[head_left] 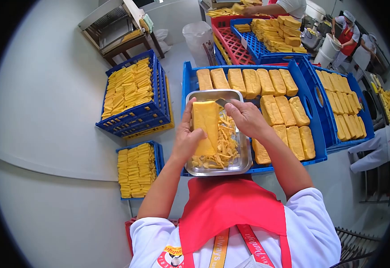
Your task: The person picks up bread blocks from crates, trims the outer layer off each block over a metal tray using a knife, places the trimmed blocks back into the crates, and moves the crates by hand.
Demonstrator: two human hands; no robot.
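Yellow loaf [205, 125] in left hand [189, 137]

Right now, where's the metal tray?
Head view, near the centre: the metal tray is over the near left part of the blue crate, beneath the left hand and right hand, with yellow scraps inside.
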